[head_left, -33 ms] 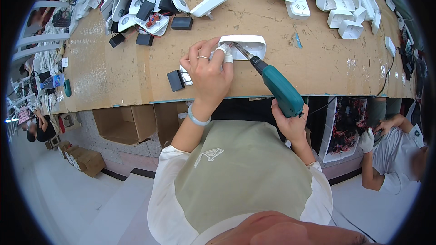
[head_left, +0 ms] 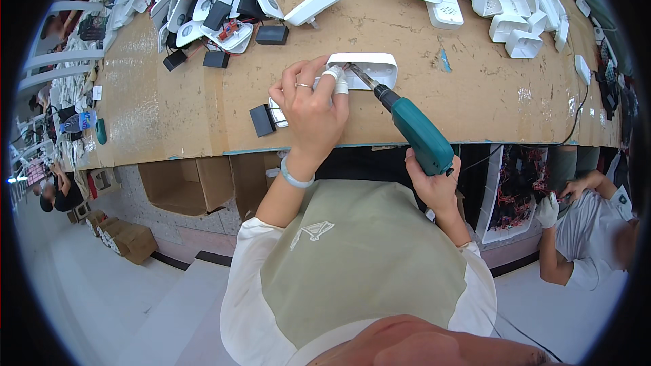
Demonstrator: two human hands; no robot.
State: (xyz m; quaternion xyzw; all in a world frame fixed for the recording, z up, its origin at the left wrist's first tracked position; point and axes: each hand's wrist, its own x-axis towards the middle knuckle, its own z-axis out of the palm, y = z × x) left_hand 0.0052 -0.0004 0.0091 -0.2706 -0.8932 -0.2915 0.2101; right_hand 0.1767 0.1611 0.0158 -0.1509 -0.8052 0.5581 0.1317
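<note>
My left hand point(head_left: 314, 108) grips the left part of a white plastic housing point(head_left: 385, 71), which rests on the table with its hollow side facing me. White wraps cover two fingertips, and these hide that end of the housing's inside. In my right hand point(head_left: 434, 186) is a teal electric screwdriver point(head_left: 420, 133) with a black collar and a long metal shaft. Its tip reaches into the housing beside my left fingertips; what it touches there is too small to tell. By my left wrist lies a black box point(head_left: 262, 120) joined to a white piece, partly behind my hand.
White covers with black boxes and wires point(head_left: 217, 17) are heaped at the back left. White empty shells point(head_left: 505, 10) are piled at the back right. Below the table stand an open cardboard box point(head_left: 180, 186) and a white bin of wired parts point(head_left: 495, 220). A co-worker point(head_left: 586, 230) sits at right.
</note>
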